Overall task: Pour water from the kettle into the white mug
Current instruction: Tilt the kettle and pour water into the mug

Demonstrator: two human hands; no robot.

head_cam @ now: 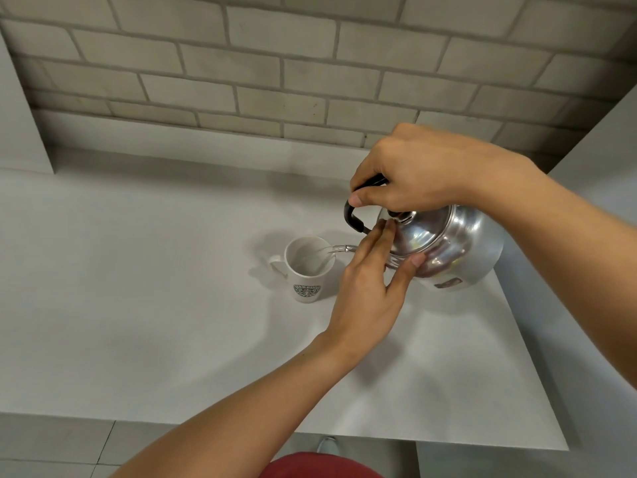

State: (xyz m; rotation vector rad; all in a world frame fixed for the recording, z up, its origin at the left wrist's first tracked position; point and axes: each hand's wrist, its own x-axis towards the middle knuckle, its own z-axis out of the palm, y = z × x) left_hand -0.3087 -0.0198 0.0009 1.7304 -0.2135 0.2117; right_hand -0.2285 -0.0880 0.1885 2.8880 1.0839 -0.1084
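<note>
A shiny metal kettle (455, 246) hangs tilted to the left above the counter, its thin spout over the rim of the white mug (307, 267). A stream of water runs from the spout into the mug. My right hand (413, 170) is closed around the kettle's black handle from above. My left hand (372, 281) lies flat against the kettle's lid, fingers pressing on the lid and thumb under its edge. The mug stands upright on the counter, handle to the left, a green logo facing me.
The white counter (155, 305) runs to a grey brick wall (275, 70) at the back. Its front edge is close to me and its right edge ends just under the kettle. A white panel (20, 125) stands at the far left.
</note>
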